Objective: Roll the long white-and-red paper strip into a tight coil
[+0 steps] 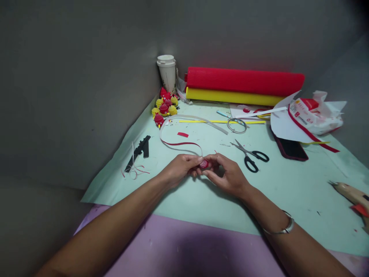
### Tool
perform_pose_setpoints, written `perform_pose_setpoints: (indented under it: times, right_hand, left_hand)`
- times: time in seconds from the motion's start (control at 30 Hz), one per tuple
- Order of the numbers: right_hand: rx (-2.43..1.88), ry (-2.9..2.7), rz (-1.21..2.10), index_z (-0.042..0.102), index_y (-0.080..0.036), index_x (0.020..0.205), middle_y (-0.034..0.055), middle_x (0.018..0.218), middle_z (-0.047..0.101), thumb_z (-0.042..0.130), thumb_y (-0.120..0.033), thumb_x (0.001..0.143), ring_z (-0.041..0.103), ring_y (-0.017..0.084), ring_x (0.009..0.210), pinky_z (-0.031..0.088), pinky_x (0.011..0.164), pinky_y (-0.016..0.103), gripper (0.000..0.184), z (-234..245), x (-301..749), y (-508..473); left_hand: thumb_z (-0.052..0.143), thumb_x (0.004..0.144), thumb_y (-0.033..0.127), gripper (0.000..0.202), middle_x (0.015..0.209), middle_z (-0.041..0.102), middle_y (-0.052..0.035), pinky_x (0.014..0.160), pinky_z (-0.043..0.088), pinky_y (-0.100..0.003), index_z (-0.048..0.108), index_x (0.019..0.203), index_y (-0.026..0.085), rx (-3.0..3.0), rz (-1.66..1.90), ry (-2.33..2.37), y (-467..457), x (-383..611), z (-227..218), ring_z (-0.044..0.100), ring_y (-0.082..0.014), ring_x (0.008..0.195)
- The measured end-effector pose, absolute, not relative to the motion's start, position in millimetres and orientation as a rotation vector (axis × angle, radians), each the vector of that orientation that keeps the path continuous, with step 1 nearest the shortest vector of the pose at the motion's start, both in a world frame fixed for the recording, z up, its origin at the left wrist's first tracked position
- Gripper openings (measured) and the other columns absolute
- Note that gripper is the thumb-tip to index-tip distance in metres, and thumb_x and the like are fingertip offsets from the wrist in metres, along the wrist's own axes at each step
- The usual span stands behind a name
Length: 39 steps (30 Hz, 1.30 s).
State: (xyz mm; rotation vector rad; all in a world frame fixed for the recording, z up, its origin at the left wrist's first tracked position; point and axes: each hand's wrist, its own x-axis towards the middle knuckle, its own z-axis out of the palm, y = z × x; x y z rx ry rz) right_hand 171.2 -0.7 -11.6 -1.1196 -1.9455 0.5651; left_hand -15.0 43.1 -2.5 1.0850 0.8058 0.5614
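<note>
A small round coil of red and whitish paper strip sits between my two hands at the middle of the mat. My left hand grips its left side, thumb on the coil's edge. From the right, my right hand closes its fingers round the other side. A long loose strip, red on one face and pale on the other, runs from the coil in a wide loop leftward and back. A short red paper piece lies inside that loop. Black-handled scissors rest spread just right of my right hand.
Small red and yellow lantern-like pieces cluster by a white cup. Red and yellow rolls lie behind. Black scraps lie left; a phone, tissue pack and glue gun are right.
</note>
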Motion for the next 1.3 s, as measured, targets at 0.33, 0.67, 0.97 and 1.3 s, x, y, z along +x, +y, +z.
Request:
perform_pose_setpoints:
  times: [0.33, 0.67, 0.97, 1.3]
  right_hand:
    - [-1.136, -1.941, 0.488, 0.060, -0.022, 0.104, 0.0012, 0.081, 0.066, 0.059, -0.019, 0.085, 0.059, 0.014, 0.071, 0.050, 0.072, 0.029, 0.019, -13.9, 170.3, 0.5]
    - [-1.159, -1.934, 0.426, 0.061, -0.021, 0.101, 0.0014, 0.077, 0.063, 0.063, -0.024, 0.085, 0.057, 0.014, 0.069, 0.048, 0.064, 0.027, 0.017, -15.7, 167.7, 0.0]
    - [-1.197, -1.922, 0.405, 0.062, -0.020, 0.097, 0.0018, 0.076, 0.062, 0.065, -0.026, 0.084, 0.055, 0.014, 0.067, 0.047, 0.063, 0.027, 0.015, -14.2, 168.7, 0.8]
    - [-1.171, -1.952, 0.444, 0.062, -0.020, 0.094, -0.0001, 0.072, 0.060, 0.064, -0.024, 0.083, 0.054, 0.013, 0.066, 0.047, 0.063, 0.027, 0.012, -12.5, 170.3, 0.4]
  left_hand:
    - [0.065, 0.083, 0.044, 0.032, 0.066, 0.059, -0.0018, 0.059, 0.039, -0.025, 0.066, 0.076, 0.013, 1.094, 0.587, 0.824, 41.1, -13.1, -1.9, 0.050, -0.0101, 0.059]
    - [0.063, 0.085, 0.041, 0.029, 0.064, 0.057, -0.0007, 0.058, 0.037, -0.025, 0.065, 0.074, 0.014, 1.107, 0.609, 0.823, 39.3, -11.6, -0.4, 0.049, -0.0103, 0.058]
    - [0.062, 0.086, 0.041, 0.029, 0.064, 0.056, 0.0000, 0.057, 0.037, -0.024, 0.064, 0.075, 0.014, 1.102, 0.620, 0.819, 38.3, -11.1, 0.0, 0.048, -0.0093, 0.057]
    - [0.063, 0.085, 0.040, 0.028, 0.068, 0.059, -0.0013, 0.059, 0.039, -0.024, 0.066, 0.077, 0.013, 1.100, 0.575, 0.786, 40.1, -13.1, -0.7, 0.050, -0.0094, 0.059]
